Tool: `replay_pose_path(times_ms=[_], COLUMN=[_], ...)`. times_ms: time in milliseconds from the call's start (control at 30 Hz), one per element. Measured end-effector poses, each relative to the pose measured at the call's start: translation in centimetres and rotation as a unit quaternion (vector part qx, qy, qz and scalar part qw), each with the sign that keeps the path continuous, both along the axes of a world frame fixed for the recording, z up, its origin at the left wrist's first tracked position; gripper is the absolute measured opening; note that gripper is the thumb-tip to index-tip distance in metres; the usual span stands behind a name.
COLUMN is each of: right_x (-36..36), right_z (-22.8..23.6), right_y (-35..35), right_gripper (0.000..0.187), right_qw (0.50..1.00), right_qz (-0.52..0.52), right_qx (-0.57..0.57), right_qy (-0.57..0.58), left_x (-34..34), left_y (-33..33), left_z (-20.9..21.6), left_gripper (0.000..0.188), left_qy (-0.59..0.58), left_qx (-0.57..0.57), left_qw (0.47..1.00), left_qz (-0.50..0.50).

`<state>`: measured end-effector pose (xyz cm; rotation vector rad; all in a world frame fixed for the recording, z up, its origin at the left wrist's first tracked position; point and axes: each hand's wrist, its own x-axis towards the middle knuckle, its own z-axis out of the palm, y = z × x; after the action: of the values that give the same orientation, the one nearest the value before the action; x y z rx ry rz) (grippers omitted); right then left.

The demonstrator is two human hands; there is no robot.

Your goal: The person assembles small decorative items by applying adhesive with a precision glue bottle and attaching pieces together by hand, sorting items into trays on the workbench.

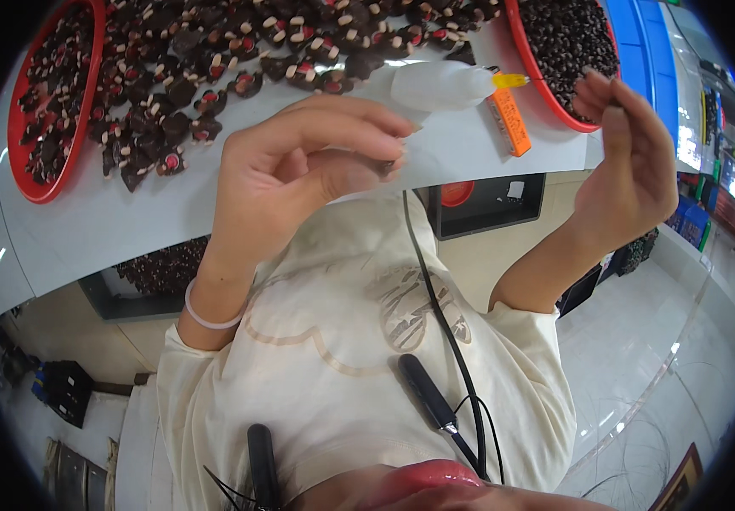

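Note:
My left hand (278,162), a pale band round its wrist, is raised over the table's near edge. Its thumb and fingers pinch a small dark piece (384,168), mostly covered by the fingertips. At the right, my right hand (635,149) is curled beside a red basin (554,100) heaped with tiny dark pieces (567,47); whatever its fingers hold is hidden. Between the hands lies a white squeeze bottle (440,85) with a yellow nozzle (510,81), pointing right. An orange box (510,123) rests under the nozzle.
Many dark pieces with red and cream spots (214,64) spread over the white table (86,230). A red tray (44,192) of similar pieces stands at far left. Below the tabletop are a dark drawer (491,223) and another bin (129,302). Black cables (435,298) hang before my shirt.

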<state>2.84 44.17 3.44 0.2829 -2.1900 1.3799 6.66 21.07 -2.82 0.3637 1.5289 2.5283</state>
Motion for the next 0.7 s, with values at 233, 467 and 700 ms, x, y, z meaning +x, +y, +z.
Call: replay_pose_path(times_ms=[233, 467, 700], right_x=[3.5, 4.4, 4.0], right_z=[-1.8, -2.1, -1.6], right_y=[-4.9, -6.2, -6.8], right_gripper=[0.009, 0.019, 0.017], right_qw=[0.987, 0.985, 0.977], right_qz=[0.155, 0.164, 0.190], right_qx=[-0.040, 0.041, 0.087], right_qy=[-0.023, -0.019, -0.042], left_x=[0.3, 0.3, 0.7], left_y=[-0.6, -0.6, -0.5], left_z=[0.5, 0.0, 1.0], left_gripper=[0.026, 0.026, 0.023], left_qy=[-0.088, -0.064, -0.008], left_qx=[0.047, 0.035, -0.085], left_qw=[0.994, 0.996, 0.996], left_qz=[-0.045, -0.046, 0.019])
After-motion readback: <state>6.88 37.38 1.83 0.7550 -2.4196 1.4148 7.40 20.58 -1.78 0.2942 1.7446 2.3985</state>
